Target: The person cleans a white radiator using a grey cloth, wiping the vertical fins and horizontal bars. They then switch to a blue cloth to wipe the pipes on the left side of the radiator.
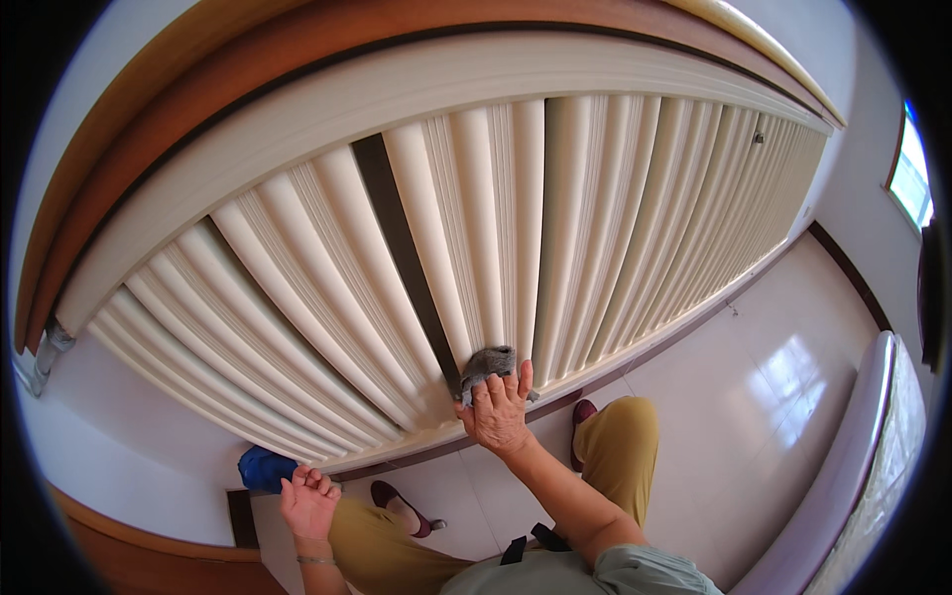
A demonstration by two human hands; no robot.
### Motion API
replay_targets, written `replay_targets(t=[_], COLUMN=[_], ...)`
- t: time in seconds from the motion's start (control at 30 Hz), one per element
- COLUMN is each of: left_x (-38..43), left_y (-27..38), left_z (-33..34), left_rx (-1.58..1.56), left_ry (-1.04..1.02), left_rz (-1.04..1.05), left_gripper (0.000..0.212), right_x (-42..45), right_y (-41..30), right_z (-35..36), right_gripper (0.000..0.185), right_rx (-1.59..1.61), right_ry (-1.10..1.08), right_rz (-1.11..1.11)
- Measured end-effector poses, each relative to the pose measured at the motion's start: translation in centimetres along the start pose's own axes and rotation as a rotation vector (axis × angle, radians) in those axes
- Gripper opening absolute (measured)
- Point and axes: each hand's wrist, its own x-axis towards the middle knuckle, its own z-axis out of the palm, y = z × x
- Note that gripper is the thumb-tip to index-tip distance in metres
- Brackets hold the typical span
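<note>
A long cream radiator (498, 216) with upright ribbed sections fills the wall before me. My right hand (504, 420) holds a crumpled grey cloth (487, 368) against the lower part of one section, just right of a dark gap (409, 260) between sections. The palm hides part of the cloth. Lower left, my left hand (309, 502) is empty, with palm turned up and fingers loosely curled apart. It hovers close to a blue object (266, 468) at the radiator's lower left end; what that object is, I cannot tell.
A wooden ledge (297, 52) runs above the radiator. At its left end is a silvery pipe fitting (53, 346). Glossy tiles (714, 431) cover the floor around my feet. A pale padded edge with clear wrapping (870, 476) stands at right, and brown wood (156, 554) at lower left.
</note>
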Motion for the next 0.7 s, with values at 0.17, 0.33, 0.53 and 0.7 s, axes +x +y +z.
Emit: replay_targets(t=[0.17,0.33,0.53,0.7], left_x=[0.0,-0.2,-0.7,-0.5], left_y=[0.1,0.6,0.3,0.0], left_z=[0.0,0.0,0.6,1.0], left_rx=[-0.002,0.01,-0.004,0.017], left_ry=[-0.002,-0.009,-0.006,-0.012], left_rz=[-0.005,0.018,0.019,0.029], left_gripper=[0.042,0.042,0.04,0.04], right_x=[9.7,19.3,25.5,23.3], right_y=[-0.3,-1.3,-1.4,-0.7], right_z=[-2.9,-6.3,-8.6,-7.4], right_gripper=[0.045,0.061,0.064,0.068], right_rx=[-0.063,-0.114,-0.142,-0.154], right_ry=[0.166,0.323,0.476,0.438], right_rz=[-0.048,-0.083,-0.202,-0.197])
